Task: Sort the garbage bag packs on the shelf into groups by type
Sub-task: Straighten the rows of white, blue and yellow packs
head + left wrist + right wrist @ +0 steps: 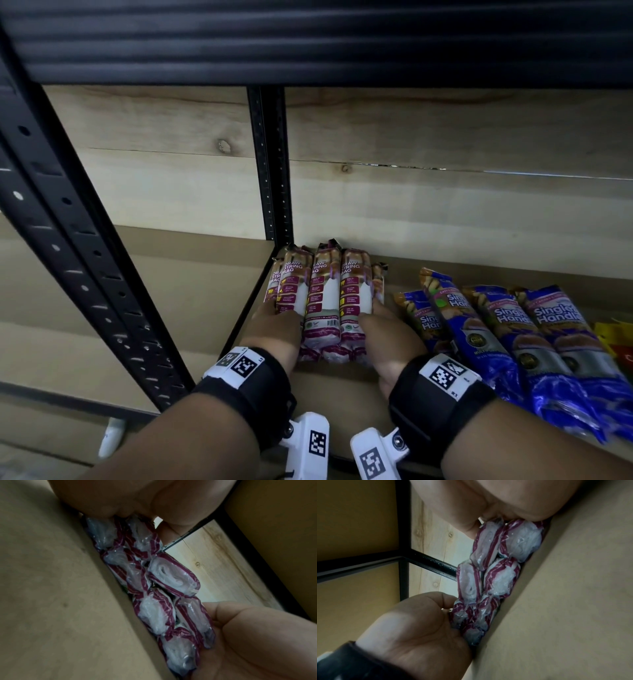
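Several maroon-and-white "Draw String Bag" packs (325, 298) lie stacked in two layers at the left rear corner of the brown shelf board (335, 394). My left hand (277, 318) grips the stack's left side, and my right hand (380, 325) grips its right side with the thumb over the top pack. The left wrist view shows the packs' rolled ends (171, 577) squeezed between my left hand (137, 503) and right hand (248, 635). In the right wrist view the same ends (496, 563) sit between my right hand (496, 500) and left hand (419, 628).
Several blue "Single Handle" packs (513, 335) lie side by side just right of my right hand. A yellow and red pack (616, 339) shows at the far right edge. A black upright (274, 171) stands behind the stack against the wood-plank wall (445, 154). The upper shelf (308, 41) hangs low overhead.
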